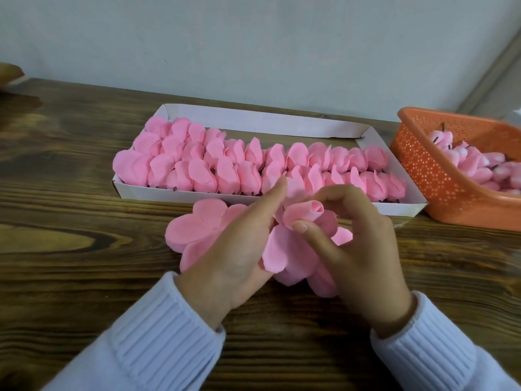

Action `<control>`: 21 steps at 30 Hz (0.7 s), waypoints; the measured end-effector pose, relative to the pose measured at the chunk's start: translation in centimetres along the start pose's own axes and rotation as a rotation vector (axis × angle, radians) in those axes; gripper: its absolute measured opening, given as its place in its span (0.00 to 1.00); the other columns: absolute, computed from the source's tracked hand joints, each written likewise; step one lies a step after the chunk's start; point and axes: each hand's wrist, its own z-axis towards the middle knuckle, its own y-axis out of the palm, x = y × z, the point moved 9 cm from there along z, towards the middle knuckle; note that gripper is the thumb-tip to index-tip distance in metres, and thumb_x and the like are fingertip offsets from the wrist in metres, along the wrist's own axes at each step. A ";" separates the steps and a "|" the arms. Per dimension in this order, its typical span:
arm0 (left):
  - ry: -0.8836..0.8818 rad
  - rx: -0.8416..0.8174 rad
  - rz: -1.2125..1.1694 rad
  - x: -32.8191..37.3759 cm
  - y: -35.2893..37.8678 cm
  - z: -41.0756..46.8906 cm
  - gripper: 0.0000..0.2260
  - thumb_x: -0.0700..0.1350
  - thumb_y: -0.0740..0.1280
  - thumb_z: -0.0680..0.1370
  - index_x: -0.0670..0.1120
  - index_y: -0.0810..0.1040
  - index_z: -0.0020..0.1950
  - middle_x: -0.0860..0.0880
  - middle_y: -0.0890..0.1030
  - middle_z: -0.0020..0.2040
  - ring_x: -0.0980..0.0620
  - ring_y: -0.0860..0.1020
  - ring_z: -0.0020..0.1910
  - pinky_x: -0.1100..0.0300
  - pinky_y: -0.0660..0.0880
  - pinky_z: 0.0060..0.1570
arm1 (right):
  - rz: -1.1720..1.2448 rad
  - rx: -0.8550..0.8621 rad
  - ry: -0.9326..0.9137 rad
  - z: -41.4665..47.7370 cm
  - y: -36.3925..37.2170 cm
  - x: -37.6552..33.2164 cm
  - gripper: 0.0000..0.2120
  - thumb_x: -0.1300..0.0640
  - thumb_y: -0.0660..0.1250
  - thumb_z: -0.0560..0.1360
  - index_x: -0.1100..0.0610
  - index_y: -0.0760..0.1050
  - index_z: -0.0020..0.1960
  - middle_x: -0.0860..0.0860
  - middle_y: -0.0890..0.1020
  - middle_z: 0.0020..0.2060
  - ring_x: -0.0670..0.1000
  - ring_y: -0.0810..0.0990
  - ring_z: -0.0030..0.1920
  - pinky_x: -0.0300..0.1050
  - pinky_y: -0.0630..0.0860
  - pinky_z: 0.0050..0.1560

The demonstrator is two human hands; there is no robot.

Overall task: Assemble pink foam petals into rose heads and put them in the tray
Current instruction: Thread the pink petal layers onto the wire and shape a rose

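Rolled pink bud point(306, 214) pinched by right hand point(363, 249), left hand point(239, 249) straight-fingered against its petals point(282, 253), tray point(394, 208) beyond

light: soft, even | shadows: faint | edges: wide-angle bowed, slightly blurred

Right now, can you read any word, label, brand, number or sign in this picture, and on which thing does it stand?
No text can be read anywhere.
The walls of the white tray are blank; the orange basket shows only small holes; the pink petals, the sleeves, the table and the wall are plain.
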 end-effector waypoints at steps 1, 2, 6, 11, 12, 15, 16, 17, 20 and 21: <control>0.013 -0.037 0.033 0.1 0.5 -0.1 0.28 0.57 0.63 0.74 0.37 0.75 0.65 0.39 0.79 0.62 0.47 0.78 0.61 0.52 0.70 0.67 | -0.014 0.001 -0.019 0.0 0.0 -0.3 0.12 0.44 0.71 0.68 0.38 0.70 0.47 0.37 0.78 0.45 0.49 0.80 0.49 0.61 0.74 0.51; 0.029 -0.075 0.066 0.3 1.0 -0.3 0.28 0.58 0.62 0.76 0.38 0.73 0.66 0.39 0.79 0.62 0.47 0.78 0.62 0.52 0.70 0.67 | -0.021 -0.003 -0.033 0.0 0.0 -0.5 0.11 0.43 0.70 0.68 0.40 0.72 0.47 0.37 0.77 0.45 0.49 0.79 0.48 0.62 0.74 0.50; 0.108 -0.160 0.313 0.6 1.8 -0.7 0.25 0.49 0.66 0.74 0.40 0.70 0.69 0.40 0.80 0.61 0.43 0.78 0.61 0.49 0.75 0.59 | -0.038 0.030 -0.105 0.0 -0.3 -1.2 0.07 0.47 0.70 0.69 0.48 0.76 0.46 0.40 0.79 0.47 0.53 0.77 0.51 0.61 0.72 0.51; 0.138 -0.134 0.409 0.7 1.4 -0.8 0.22 0.39 0.67 0.72 0.41 0.73 0.66 0.41 0.81 0.60 0.46 0.79 0.61 0.45 0.73 0.64 | -0.035 0.006 -0.101 -0.1 -0.2 -1.0 0.07 0.47 0.69 0.70 0.46 0.76 0.46 0.51 0.77 0.59 0.55 0.75 0.61 0.60 0.72 0.58; 0.129 -0.135 0.402 0.6 1.3 -0.7 0.21 0.39 0.67 0.73 0.41 0.73 0.66 0.41 0.81 0.61 0.47 0.79 0.61 0.44 0.72 0.65 | -0.017 -0.014 -0.084 -0.1 0.0 -0.9 0.07 0.47 0.69 0.70 0.46 0.76 0.47 0.51 0.76 0.60 0.54 0.74 0.63 0.58 0.71 0.60; 0.102 -0.147 0.336 0.5 1.3 -0.6 0.19 0.40 0.65 0.73 0.39 0.75 0.65 0.40 0.80 0.61 0.45 0.78 0.63 0.44 0.71 0.66 | 0.078 -0.083 -0.051 0.0 0.4 -0.5 0.08 0.50 0.69 0.70 0.48 0.77 0.49 0.51 0.74 0.63 0.49 0.71 0.67 0.43 0.68 0.65; 0.094 -0.155 0.301 0.4 1.3 -0.6 0.18 0.39 0.65 0.73 0.39 0.77 0.63 0.40 0.81 0.60 0.44 0.78 0.63 0.45 0.71 0.66 | 0.122 -0.108 -0.045 0.0 0.5 -0.5 0.09 0.52 0.69 0.70 0.48 0.77 0.50 0.51 0.74 0.63 0.47 0.71 0.68 0.38 0.66 0.65; 0.089 -0.162 0.266 0.4 1.3 -0.6 0.16 0.39 0.65 0.73 0.40 0.79 0.60 0.40 0.81 0.58 0.44 0.79 0.61 0.48 0.73 0.64 | 0.171 -0.123 -0.039 0.1 0.5 -0.5 0.11 0.55 0.69 0.69 0.49 0.77 0.51 0.51 0.75 0.63 0.46 0.71 0.67 0.37 0.66 0.65; 0.067 -0.178 0.203 0.3 1.3 -0.5 0.11 0.39 0.65 0.73 0.40 0.84 0.51 0.42 0.84 0.50 0.47 0.82 0.55 0.55 0.77 0.58 | 0.388 -0.046 0.094 0.1 0.0 0.8 0.18 0.65 0.67 0.70 0.54 0.73 0.59 0.53 0.78 0.59 0.48 0.76 0.62 0.42 0.71 0.62; 0.062 -0.171 0.216 0.2 1.2 -0.5 0.12 0.40 0.65 0.72 0.40 0.83 0.53 0.42 0.83 0.51 0.46 0.81 0.57 0.54 0.76 0.60 | 0.473 0.006 0.181 0.1 -0.3 1.6 0.19 0.64 0.65 0.71 0.55 0.72 0.60 0.53 0.80 0.56 0.48 0.78 0.60 0.41 0.74 0.58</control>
